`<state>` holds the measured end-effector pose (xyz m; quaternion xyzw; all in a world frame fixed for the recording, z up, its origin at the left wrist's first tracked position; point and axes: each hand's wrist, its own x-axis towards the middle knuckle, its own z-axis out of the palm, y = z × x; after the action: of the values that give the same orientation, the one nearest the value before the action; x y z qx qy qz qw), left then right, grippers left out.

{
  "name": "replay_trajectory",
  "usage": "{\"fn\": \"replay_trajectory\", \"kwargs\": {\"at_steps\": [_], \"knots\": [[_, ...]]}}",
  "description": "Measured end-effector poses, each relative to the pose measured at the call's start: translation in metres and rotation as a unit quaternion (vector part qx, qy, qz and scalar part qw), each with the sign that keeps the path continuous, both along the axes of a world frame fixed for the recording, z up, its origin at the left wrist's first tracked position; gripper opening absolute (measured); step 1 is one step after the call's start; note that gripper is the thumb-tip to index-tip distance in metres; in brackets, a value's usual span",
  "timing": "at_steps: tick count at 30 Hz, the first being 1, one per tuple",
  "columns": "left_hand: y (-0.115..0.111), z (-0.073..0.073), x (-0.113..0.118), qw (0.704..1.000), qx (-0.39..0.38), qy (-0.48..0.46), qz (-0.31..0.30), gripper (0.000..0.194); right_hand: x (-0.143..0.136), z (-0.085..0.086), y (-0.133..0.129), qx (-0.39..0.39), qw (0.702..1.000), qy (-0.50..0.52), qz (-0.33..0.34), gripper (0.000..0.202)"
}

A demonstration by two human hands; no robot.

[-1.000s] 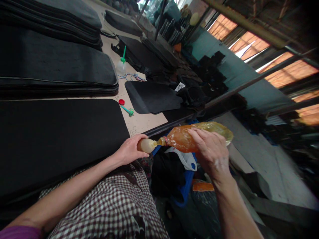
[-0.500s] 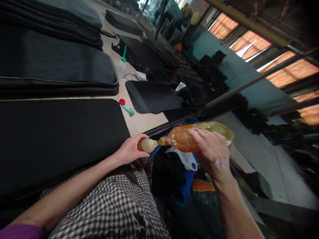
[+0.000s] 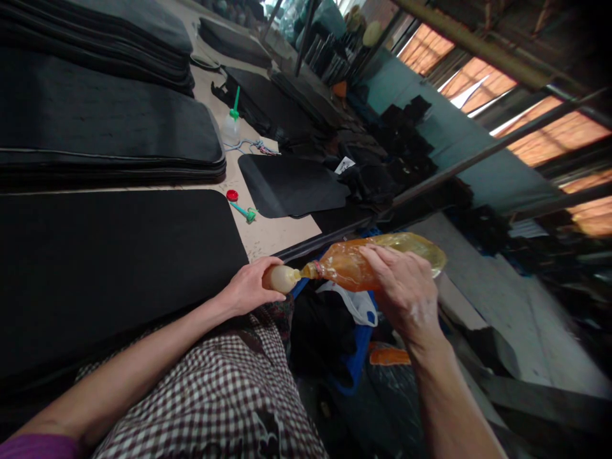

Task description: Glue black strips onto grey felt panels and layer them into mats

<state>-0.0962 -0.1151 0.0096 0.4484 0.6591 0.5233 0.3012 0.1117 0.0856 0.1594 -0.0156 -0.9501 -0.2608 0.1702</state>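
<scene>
My left hand [image 3: 251,286] is wrapped round a small whitish squeeze bottle [image 3: 283,279], its open neck pointing right. My right hand [image 3: 406,284] grips a large clear plastic bottle [image 3: 349,264] of amber liquid, tipped on its side with its mouth at the small bottle's neck. Amber liquid shows between the two mouths. On the table lie a green nozzle cap [image 3: 245,212] and a red cap [image 3: 232,195]. Farther back stands another squeeze bottle [image 3: 231,129] with a green nozzle.
Stacks of black sheets [image 3: 105,121] cover the table's left side, and a black panel [image 3: 294,185] lies near its edge. Below the bottles is a blue crate [image 3: 356,363] with dark material and a white plastic bag [image 3: 356,303]. A metal bar [image 3: 478,162] slants across the right.
The view has shifted very slightly. Both hands keep their hold, and the two bottles stay mouth to mouth.
</scene>
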Motion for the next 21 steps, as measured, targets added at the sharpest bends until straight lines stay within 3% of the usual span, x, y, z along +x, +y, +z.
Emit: {"fn": "replay_trajectory", "kwargs": {"at_steps": [21], "knots": [[-0.0003,0.0012,0.0005,1.0,0.001,-0.002,0.0,0.063,-0.0004,0.0001,-0.0001,-0.014,1.0,0.006,0.003,0.068]]}}
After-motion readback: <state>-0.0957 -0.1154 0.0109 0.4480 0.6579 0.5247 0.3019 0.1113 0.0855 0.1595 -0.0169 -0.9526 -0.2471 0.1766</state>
